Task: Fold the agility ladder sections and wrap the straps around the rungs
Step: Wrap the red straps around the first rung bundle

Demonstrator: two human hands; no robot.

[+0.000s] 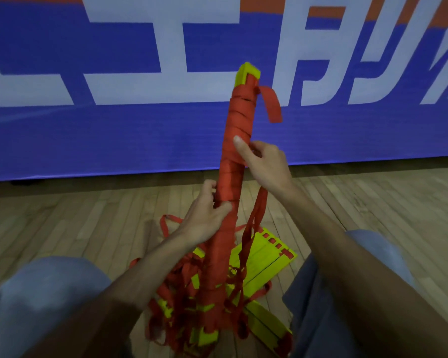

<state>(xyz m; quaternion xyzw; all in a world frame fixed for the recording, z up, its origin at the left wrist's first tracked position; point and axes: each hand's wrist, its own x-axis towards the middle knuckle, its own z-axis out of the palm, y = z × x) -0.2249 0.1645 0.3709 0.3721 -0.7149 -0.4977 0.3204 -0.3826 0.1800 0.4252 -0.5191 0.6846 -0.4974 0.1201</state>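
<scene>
A stacked bundle of yellow ladder rungs [246, 73] stands tilted upright in front of me, wound almost fully in red strap [239, 117]. My left hand [207, 215] grips the wrapped bundle around its middle. Higher up, my right hand [264, 161] pinches the strap against the bundle's right side. A loose strap end [272, 104] curls off near the top. More strap [254, 228] hangs down from under my right hand. Other yellow rungs [267, 257] lie on the floor below, tangled in red strap.
I sit on a wooden floor [88, 223] with my knees in grey shorts [49, 285] on both sides of the pile. A blue, white and orange banner [114, 73] stands close ahead as a wall.
</scene>
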